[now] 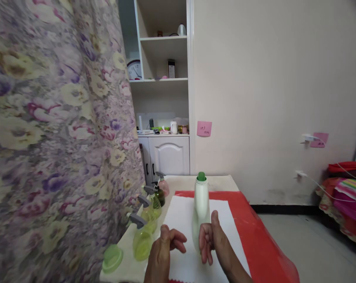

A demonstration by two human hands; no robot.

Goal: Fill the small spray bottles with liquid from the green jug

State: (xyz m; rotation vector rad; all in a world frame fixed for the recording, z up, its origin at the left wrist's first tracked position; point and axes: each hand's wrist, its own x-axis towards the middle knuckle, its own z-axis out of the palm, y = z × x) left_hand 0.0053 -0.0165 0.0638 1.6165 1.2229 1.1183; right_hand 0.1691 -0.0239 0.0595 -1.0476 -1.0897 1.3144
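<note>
A pale green bottle (201, 200) with a darker green spout (201, 176) in its mouth stands upright on a white sheet (184, 212). My right hand (215, 239) is in front of its lower right side, thumb up and fingers loosely bent; whether it touches the bottle I cannot tell. To the left of the bottle and apart from it, my left hand (166, 249) is open with nothing in it. A light green cap (112, 258) lies at the table's left edge. Close to my left hand stands a spray bottle (142, 243) with yellow-green liquid and a grey trigger.
Several more spray bottles, including a dark green bottle (159, 196) and a pink one (164, 186), line the table's left side. Under the sheet lies a red cloth (260, 239). A floral curtain (63, 137) hangs left; shelves (163, 80) stand behind.
</note>
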